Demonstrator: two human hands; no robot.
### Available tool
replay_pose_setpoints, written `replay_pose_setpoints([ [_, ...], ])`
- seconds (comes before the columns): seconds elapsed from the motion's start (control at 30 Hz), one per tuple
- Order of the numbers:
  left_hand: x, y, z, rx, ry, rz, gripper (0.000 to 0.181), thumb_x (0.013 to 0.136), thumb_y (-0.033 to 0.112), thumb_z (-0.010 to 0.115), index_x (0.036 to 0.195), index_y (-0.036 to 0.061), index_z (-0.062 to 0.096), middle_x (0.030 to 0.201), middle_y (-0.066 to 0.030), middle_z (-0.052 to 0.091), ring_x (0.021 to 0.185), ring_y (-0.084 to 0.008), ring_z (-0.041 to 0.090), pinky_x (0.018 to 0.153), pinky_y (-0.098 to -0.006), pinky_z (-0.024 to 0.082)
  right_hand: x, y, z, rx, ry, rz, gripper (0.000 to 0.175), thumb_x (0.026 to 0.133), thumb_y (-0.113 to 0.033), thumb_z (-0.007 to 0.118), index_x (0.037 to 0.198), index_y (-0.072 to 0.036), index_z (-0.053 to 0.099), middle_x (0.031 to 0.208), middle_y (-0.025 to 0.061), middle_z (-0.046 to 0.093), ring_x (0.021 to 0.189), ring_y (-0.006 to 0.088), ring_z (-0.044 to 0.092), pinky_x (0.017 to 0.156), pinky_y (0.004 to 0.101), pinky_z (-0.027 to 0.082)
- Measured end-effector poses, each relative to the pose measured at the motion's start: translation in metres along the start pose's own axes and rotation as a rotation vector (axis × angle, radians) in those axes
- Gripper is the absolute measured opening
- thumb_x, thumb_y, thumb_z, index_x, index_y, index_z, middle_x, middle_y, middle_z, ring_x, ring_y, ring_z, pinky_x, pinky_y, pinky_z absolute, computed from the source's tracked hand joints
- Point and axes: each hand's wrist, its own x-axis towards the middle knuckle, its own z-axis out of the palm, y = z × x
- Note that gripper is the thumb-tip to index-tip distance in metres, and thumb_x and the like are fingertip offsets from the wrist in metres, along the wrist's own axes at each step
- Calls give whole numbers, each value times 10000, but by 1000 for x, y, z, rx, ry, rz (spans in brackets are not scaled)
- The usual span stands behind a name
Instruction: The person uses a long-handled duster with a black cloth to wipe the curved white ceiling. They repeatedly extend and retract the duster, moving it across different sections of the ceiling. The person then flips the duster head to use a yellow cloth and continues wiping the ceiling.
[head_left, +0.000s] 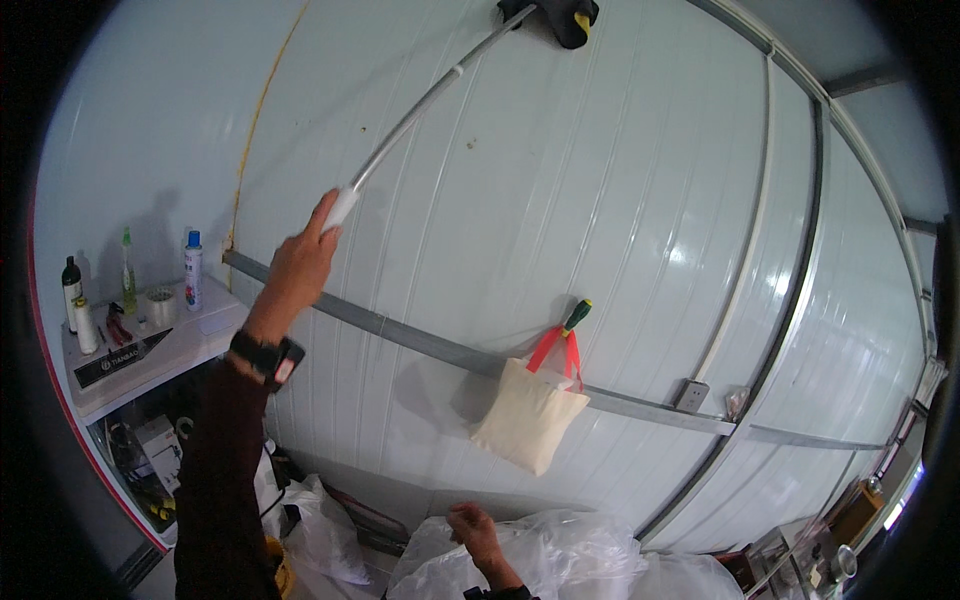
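My left hand (304, 259) is raised and closed around the white grip (342, 208) of a metal pole (420, 109). A dark cloth with a yellow patch (562, 21) covers the pole's far end, against the white panel wall (570, 165) at the picture's top edge. Low in the middle, my right hand (476, 531) hangs in front of clear plastic sheeting (577, 544). Its fingers are loosely curled, and I see nothing in them. Above and right of it, a cream cloth bag (531, 416) hangs by red handles from a green-and-yellow screwdriver handle (577, 316).
At left, a shelf (214, 326) holds a blue-capped spray can (193, 271), other bottles, a tape roll (160, 306) and red-handled pliers (118, 324). A grey metal rail (420, 340) crosses the wall, with a socket box (691, 395) at right. Plastic bags (326, 532) lie below.
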Motion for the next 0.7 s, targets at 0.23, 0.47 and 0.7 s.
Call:
replay_pose_setpoints([
  [0.23, 96, 60, -12, 71, 84, 106, 535, 1047, 372, 416, 1545, 276, 246, 1009, -256, 678, 902, -430, 677, 798, -514, 535, -10, -4, 1, -80, -24, 3, 229, 924, -155, 689, 1109, -34, 632, 786, 27, 616, 639, 128, 607, 569, 271, 478],
  [0.47, 72, 50, -6, 33, 54, 66, 549, 1048, 351, 426, 1554, 276, 228, 960, -255, 668, 855, -428, 669, 763, -510, 511, -22, -6, 1, -74, -4, 29, 251, 918, -168, 696, 1117, -33, 625, 782, 29, 622, 648, 124, 602, 582, 267, 470],
  [0.7, -48, -14, 6, 7, -59, -108, 556, 1049, 287, 425, 1561, 295, 209, 1001, -268, 676, 899, -445, 674, 805, -509, 520, -26, -12, -8, -90, -56, 4, 248, 923, -167, 689, 1121, -33, 624, 781, 27, 620, 642, 120, 592, 585, 265, 467],
])
